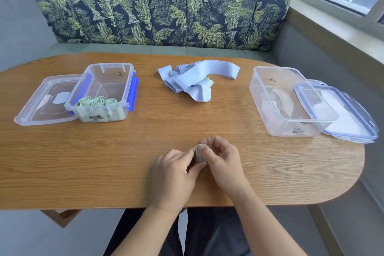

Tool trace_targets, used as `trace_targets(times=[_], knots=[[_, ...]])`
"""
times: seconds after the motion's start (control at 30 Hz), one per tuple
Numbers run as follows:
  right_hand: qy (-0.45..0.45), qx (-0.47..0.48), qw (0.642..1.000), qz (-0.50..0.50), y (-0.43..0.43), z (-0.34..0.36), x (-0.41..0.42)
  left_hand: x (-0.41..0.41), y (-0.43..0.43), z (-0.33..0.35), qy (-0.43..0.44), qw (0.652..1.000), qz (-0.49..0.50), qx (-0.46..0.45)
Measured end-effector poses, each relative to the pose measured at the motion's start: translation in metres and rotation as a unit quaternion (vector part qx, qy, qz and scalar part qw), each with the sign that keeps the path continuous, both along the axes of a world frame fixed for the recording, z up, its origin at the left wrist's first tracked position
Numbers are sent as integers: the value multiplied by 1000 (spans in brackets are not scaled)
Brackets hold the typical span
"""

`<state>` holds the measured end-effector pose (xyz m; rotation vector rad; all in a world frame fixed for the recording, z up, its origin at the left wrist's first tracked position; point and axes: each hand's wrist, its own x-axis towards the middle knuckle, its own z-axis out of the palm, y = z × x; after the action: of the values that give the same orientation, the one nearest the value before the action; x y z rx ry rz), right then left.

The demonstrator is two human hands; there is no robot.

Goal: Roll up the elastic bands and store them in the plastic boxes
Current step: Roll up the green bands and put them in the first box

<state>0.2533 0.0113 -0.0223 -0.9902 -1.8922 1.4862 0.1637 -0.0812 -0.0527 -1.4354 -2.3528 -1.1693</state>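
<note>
You have a green band roll (199,153) pinched between both hands just above the tabletop (104,162), near its 6 o'clock edge. It looks tightly wound, with no loose tail showing, so the rolling of this one seems finished or nearly so.

Your left hand (173,174) closes on it from the 9 o'clock side, and your right hand (223,164) wraps it from 3 o'clock with the thumb across the roll's top end. Both grips are narrow and closed on the roll, with hardly any of it visible between the fingers.

Toward 10 o'clock, the left box (101,91) stands open with three green rolls (97,103) lined up along its near wall; its lid (44,102) lies flat beside it at 9 o'clock. By colour, your roll likely belongs there, and there is room behind the three.

At 12 o'clock a heap of pale blue bands (195,79) lies unrolled, with a scrap of green peeking from under it. At 2 o'clock the right box (286,102) is open and holds no rolls, its lid (336,112) leaning against its 3 o'clock side. So the blue bands are all left to do.
</note>
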Motion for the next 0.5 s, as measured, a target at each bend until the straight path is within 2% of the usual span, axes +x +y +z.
trace_targets(times=[0.2, 0.27, 0.37, 0.43, 0.5], knots=[[-33, 16, 999, 28, 4, 6, 8, 1, 2, -1, -31, 999, -29, -10], [-75, 75, 991, 84, 12, 15, 12, -3, 2, 3, -77, 994, -67, -30], [-171, 218, 944, 181, 23, 30, 10, -11, 3, 12, -113, 984, -126, -61], [-205, 268, 922, 192, 24, 42, 4, -16, 2, 19, -115, 981, -141, -72], [-205, 285, 916, 195, 21, 55, -8, -24, -1, 27, -117, 981, -136, -69]])
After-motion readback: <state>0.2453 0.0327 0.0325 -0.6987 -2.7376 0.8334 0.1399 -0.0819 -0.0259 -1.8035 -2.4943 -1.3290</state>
